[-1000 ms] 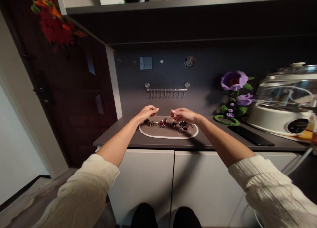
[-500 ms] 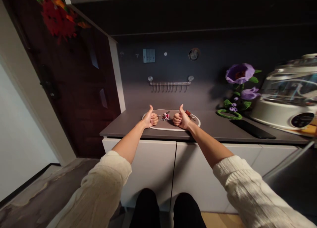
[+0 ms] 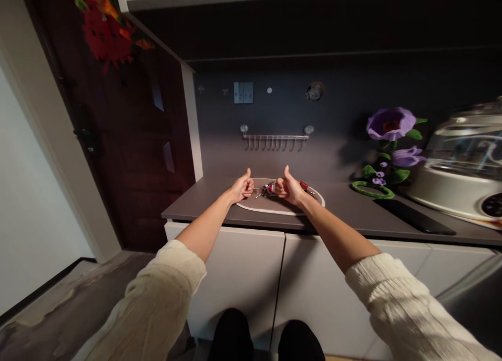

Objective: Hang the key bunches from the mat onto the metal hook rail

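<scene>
Both my hands are held out over an oval mat with a pale rim on the counter. My left hand is curled with its thumb up, above the mat's left end, and nothing shows in it. My right hand makes the same thumb-up fist farther right, also with nothing visible in it. Between them lies a small bunch of keys with a red and white charm, partly hidden by my right hand. A small red-brown item with metal parts lies just beyond my right hand.
A clear rail with hooks is fixed to the back wall. On the right of the counter are purple artificial flowers, a black phone-like slab and a white appliance. An overhead cabinet juts above; a dark door stands left.
The view has shifted, so the scene sits a little lower and farther right. My hands have come closer together, the right one now covering part of the keys. Both thumbs stay up.
</scene>
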Motion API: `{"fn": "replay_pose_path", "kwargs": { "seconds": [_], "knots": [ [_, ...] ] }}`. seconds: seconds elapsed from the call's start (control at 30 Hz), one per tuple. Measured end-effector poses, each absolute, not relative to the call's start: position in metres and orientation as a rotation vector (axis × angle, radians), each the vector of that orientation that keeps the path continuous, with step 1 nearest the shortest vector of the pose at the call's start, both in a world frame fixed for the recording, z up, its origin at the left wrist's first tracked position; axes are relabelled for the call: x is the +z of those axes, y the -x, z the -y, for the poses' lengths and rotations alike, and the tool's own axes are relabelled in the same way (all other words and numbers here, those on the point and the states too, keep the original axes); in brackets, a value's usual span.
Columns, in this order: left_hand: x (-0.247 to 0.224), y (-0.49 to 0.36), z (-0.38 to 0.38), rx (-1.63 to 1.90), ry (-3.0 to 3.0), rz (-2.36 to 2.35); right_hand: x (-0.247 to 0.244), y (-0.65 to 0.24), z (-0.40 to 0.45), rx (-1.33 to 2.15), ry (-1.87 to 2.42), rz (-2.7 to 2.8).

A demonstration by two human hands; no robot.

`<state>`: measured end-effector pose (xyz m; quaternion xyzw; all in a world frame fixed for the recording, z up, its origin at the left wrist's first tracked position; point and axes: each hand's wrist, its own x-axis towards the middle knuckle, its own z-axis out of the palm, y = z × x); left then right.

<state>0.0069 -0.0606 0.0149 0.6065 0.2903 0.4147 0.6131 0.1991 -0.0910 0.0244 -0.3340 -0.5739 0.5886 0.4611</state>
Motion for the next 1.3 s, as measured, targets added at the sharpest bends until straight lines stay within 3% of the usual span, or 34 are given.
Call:
{"fn": "replay_pose_path", "kwargs": {
  "seconds": [0.2,0.4,0.87,1.3],
  "knots": [
    [0.035,-0.001,0.031,1.38,-1.716,-0.962,0.042,-0.176,0.064,1.042,0.898,1.423],
    [0.029,0.007,0.004,1.482,-2.072,-1.304,0.042,-0.155,0.03,0.689,1.062,1.489],
    [0.014,0.036,0.002,0.906,-2.659,-1.406,0.012,-0.147,0.015,-0.107,1.249,2.048],
    [0.012,0.036,0.006,0.793,-2.8,-1.502,0.011,-0.146,0.023,-0.242,1.321,2.167]
  ]
}}
